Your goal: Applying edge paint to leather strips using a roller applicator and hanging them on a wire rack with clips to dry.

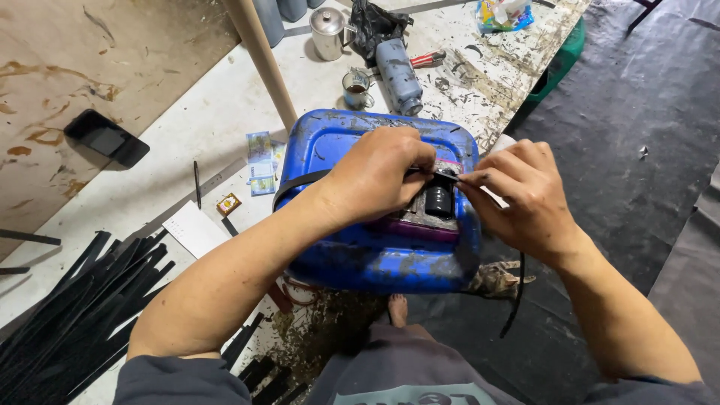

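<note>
A dirty blue plastic jerrycan [352,255] lies on its side in front of me, its black screw cap [438,199] facing up. My left hand [379,178] and my right hand [517,195] meet just above the cap and pinch a thin black strap [298,183] between their fingers. The strap runs left from my left hand across the can's top. Another end hangs down past my right wrist toward the floor. My bare foot [397,309] shows below the can.
Several black strips [82,307] lie piled at the lower left. A dark phone [106,137] rests on a brown board. Farther back stand a metal kettle [328,33], a small mug [356,88], a grey bottle [398,75] and red-handled pliers [427,58]. A wooden post [262,60] rises nearby.
</note>
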